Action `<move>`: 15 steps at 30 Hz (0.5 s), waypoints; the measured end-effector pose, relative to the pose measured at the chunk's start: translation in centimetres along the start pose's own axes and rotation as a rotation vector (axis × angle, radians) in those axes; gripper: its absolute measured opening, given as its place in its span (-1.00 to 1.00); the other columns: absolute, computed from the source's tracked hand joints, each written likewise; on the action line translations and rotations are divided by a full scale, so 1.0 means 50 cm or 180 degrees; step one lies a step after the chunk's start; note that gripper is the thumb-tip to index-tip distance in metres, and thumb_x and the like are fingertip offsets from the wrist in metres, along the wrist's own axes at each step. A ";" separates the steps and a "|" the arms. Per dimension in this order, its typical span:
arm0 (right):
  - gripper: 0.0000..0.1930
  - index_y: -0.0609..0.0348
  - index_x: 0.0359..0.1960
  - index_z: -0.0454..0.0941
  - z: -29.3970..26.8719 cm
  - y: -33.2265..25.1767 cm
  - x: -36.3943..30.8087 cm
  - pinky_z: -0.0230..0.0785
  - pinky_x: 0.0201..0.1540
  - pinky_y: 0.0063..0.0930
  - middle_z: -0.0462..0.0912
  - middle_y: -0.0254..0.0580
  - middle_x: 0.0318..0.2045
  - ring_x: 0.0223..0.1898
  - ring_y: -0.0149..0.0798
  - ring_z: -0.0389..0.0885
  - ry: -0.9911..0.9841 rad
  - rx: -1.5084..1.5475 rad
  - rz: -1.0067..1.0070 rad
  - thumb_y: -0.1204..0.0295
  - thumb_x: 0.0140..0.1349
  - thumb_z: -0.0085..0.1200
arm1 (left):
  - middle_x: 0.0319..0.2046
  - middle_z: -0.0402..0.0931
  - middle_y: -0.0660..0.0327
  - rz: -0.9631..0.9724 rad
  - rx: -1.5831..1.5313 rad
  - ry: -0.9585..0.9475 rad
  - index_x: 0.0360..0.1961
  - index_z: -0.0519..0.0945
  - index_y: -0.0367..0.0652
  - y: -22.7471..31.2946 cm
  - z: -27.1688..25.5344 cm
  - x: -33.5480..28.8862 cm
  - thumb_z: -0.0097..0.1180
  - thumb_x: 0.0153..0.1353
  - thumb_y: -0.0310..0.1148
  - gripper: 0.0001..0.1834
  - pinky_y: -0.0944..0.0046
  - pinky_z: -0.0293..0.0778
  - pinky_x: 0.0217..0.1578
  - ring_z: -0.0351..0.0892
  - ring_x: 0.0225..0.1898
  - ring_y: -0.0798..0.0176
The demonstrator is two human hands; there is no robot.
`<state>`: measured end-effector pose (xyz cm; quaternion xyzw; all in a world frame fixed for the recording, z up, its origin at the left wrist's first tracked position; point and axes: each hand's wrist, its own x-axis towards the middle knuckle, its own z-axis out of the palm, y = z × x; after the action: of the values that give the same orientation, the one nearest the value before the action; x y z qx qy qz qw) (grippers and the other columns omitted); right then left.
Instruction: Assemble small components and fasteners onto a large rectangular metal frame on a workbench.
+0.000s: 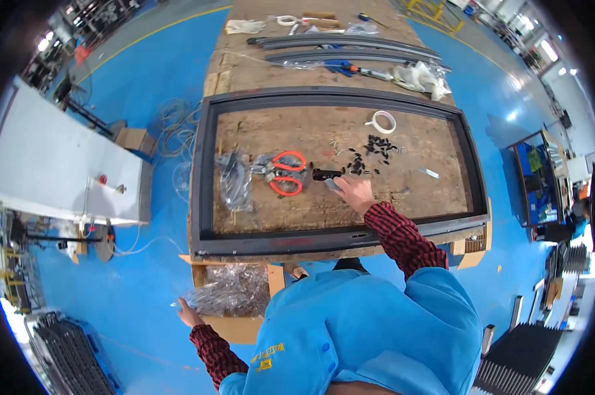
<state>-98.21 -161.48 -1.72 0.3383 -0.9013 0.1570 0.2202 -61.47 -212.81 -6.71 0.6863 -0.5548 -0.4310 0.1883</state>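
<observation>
Through my head view, I have the two hands well apart. The right hand (354, 191) reaches over the near side of the dark frame (277, 243), its thumb and fingers drawn together at the right end of a black part (323, 174). I see them touching, but I cannot tell how firmly they are closed on it. That part lies inside the frame, just right of the red-handled scissors (285, 178). My left hand (191, 315) is low and out to the side, at the edge of the clear wrap (228, 291) in the carton (235, 328); I cannot tell whether its fingers are clamped.

Also inside the frame, on the wooden surface (291, 214), I see a bag (235, 186) left of the scissors, small black pieces (378, 147) scattered to the right, and the tape (393, 122) beyond them.
</observation>
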 end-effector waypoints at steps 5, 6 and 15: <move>-0.74 0.02 -0.25 0.43 0.007 0.047 -0.008 0.33 -0.50 -0.30 0.51 -0.30 -0.44 -0.53 -0.14 0.51 -0.0653 -0.0219 0.0144 0.17 0.22 0.16 | -0.40 0.56 0.15 0.1237 -0.0369 0.0147 -0.29 0.60 -0.35 0.070 0.119 -0.158 0.15 0.31 -0.31 -0.75 0.25 0.45 -0.26 0.39 -0.42 0.23; -0.71 0.01 -0.26 0.41 0.008 0.045 -0.016 0.36 -0.47 -0.28 0.54 -0.27 -0.41 -0.48 -0.11 0.55 -0.1054 -0.0169 0.0315 0.10 0.25 0.11 | -0.38 0.57 0.14 0.1940 -0.0516 0.0221 -0.28 0.60 -0.35 0.096 0.143 -0.222 0.15 0.31 -0.31 -0.75 0.25 0.46 -0.26 0.40 -0.41 0.23; -0.73 0.02 -0.36 0.48 -0.110 0.132 0.041 0.38 -0.32 -0.23 0.53 -0.23 -0.34 -0.38 -0.09 0.52 -0.1223 0.0315 -0.0109 0.10 0.19 0.13 | -0.30 0.57 0.20 0.3166 0.0273 -0.3029 -0.12 0.63 -0.14 0.286 0.489 -0.734 0.22 0.07 -0.56 -0.70 0.31 0.47 -0.31 0.50 -0.38 0.24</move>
<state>-102.46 -155.48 3.11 0.3878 -0.9121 0.1299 0.0298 -90.07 -178.01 4.24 0.0932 -0.8426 -0.5255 0.0724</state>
